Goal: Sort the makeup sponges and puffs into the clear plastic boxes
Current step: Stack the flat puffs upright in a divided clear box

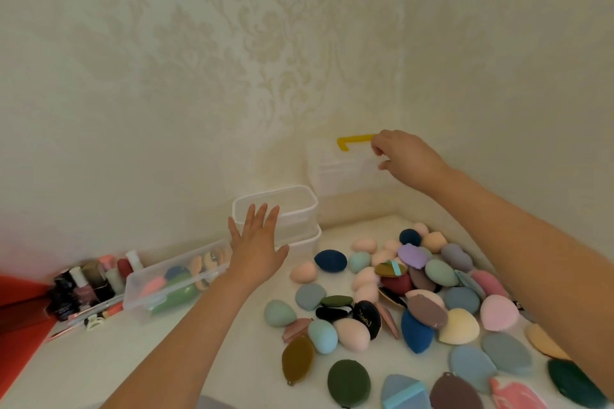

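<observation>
A heap of makeup sponges and puffs (415, 295) in many colours covers the right half of the white table. Two stacked clear plastic boxes (292, 202) stand at the back by the wall. My left hand (257, 246) is spread flat with straight fingers in front of the stack, at its near side. My right hand (403, 159) is raised against the corner and pinches a clear lid (342, 166) with a yellow handle (352, 139), held upright above the table.
A long clear box (172, 285) at the left holds several sponges and puffs. Nail polish bottles and small cosmetics (86, 285) crowd the far left beside a red surface (20, 325). Patterned walls close the back and right.
</observation>
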{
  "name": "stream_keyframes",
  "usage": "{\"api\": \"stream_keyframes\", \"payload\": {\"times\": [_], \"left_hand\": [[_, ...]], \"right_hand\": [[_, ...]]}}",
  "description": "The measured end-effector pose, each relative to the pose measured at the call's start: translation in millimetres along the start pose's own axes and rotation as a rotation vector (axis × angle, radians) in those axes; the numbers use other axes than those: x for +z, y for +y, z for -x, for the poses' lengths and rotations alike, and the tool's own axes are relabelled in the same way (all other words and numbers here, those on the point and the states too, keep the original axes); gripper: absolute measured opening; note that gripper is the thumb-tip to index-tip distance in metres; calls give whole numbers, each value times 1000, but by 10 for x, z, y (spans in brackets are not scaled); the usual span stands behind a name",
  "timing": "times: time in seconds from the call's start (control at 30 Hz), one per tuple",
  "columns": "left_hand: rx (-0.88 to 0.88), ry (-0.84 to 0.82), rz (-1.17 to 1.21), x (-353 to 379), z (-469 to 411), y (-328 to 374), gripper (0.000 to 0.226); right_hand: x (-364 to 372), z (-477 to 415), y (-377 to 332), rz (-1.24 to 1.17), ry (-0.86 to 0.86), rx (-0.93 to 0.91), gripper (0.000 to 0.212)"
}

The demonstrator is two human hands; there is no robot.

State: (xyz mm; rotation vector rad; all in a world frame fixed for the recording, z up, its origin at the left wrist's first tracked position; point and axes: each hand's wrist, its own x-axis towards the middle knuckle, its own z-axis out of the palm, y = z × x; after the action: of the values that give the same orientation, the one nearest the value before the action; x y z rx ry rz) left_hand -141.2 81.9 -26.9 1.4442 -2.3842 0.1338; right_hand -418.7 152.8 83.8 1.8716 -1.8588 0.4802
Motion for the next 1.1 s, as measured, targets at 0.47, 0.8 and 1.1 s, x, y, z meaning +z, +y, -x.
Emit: {"api": "stream_keyframes", "payload": {"times": [0.47,0.8,1.1], "left_hand": [[-312,-229,1743,-1259,728,116,38],[-625,-160,1633,-1063,1574,-973,14],[-882,-124,1643,-969,1971,-1577,16]], "right_hand": [[-1115,656,-1292,116,41,-337,18],[-592,1152,-1936,-69,-104,-455,62],[-59,1167,-2676,98,-193,-625,51]]}}
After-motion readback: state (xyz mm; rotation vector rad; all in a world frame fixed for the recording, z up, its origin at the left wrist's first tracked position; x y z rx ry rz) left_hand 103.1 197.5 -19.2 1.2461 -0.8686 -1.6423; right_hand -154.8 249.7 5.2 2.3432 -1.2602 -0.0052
